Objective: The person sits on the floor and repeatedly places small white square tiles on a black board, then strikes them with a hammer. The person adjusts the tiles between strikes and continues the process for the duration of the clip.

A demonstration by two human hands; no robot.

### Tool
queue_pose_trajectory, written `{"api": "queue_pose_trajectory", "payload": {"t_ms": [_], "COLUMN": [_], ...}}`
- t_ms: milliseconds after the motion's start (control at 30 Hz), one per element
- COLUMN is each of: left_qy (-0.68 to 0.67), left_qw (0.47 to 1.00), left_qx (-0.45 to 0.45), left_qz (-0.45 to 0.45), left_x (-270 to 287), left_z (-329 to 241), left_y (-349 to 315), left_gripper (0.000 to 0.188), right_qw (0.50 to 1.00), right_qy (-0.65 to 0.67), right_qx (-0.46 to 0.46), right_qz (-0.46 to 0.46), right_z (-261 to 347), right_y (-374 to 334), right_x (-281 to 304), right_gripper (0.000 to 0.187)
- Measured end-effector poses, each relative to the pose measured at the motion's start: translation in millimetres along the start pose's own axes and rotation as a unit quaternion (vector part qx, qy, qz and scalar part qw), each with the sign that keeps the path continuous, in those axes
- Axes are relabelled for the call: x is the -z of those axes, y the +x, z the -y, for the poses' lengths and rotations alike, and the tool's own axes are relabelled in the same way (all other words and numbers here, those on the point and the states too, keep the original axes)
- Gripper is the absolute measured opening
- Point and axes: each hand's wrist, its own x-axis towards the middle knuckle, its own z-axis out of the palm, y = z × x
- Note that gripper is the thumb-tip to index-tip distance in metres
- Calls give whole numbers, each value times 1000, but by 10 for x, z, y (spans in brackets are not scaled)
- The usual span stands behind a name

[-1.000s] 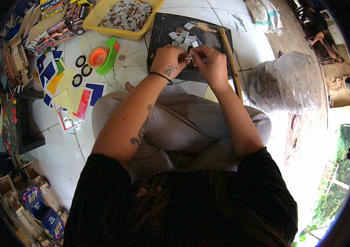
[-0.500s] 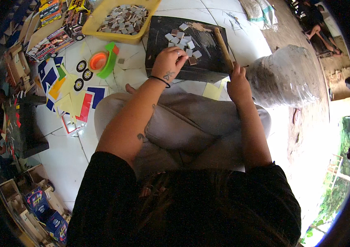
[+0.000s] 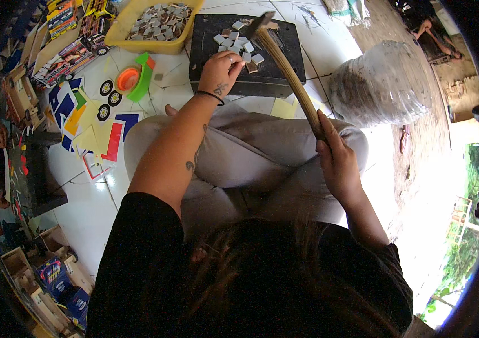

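Note:
A hammer (image 3: 293, 76) with a wooden handle is gripped low on its shaft by my right hand (image 3: 338, 160), above my right knee. Its dark head hovers over the far part of a low black box (image 3: 208, 39). My left hand (image 3: 221, 72) rests at the near edge of that box, thumb and fingers pinched together; whatever lies between them is hidden. Small square tiles (image 3: 234, 42), mostly grey-white with a few brown, are scattered on the box just beyond my left fingers.
Behind the box stands a yellow tub (image 3: 155, 45) full of similar tiles. To the left are an orange tape roll in a green dispenser (image 3: 143, 79), toy wheels (image 3: 114, 98), colored sticker sheets (image 3: 90, 127) and toy trucks (image 3: 70, 56). A plastic-wrapped bundle (image 3: 380, 84) sits right. Another person's hands show far left.
My right hand has come back toward me, lifting the hammer so its head now hangs above the box. My left hand stays pinched by the tiles. The whole view has shifted slightly.

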Motion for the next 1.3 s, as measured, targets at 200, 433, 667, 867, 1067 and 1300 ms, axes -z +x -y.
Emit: {"api": "queue_pose_trajectory", "payload": {"t_ms": [200, 433, 667, 867, 1067, 1300], "left_qy": [16, 13, 21, -22, 59, 95], "left_qw": [999, 999, 1000, 999, 998, 995], "left_qx": [-34, -45, -20, 14, 4, -3], "left_qz": [-13, -21, -7, -44, -19, -12], "left_x": [-3, -43, -18, -32, -17, -53], "left_z": [11, 70, 50, -51, -72, -21], "left_y": [-6, -5, 0, 14, -11, -2], "left_gripper": [8, 6, 7, 8, 12, 17], "right_qw": [996, 999, 997, 993, 995, 999], "right_qy": [-54, -28, 12, 56, 21, -1], "right_qx": [-19, 10, -26, -83, -72, 3], "right_qz": [66, 45, 76, 57, 62, 42], "right_z": [29, 15, 5, -16, -4, 41], "right_y": [53, 38, 83, 81, 85, 77], "right_x": [31, 26, 2, 73, 5, -67], "right_gripper": [55, 52, 50, 49, 54, 56]}}
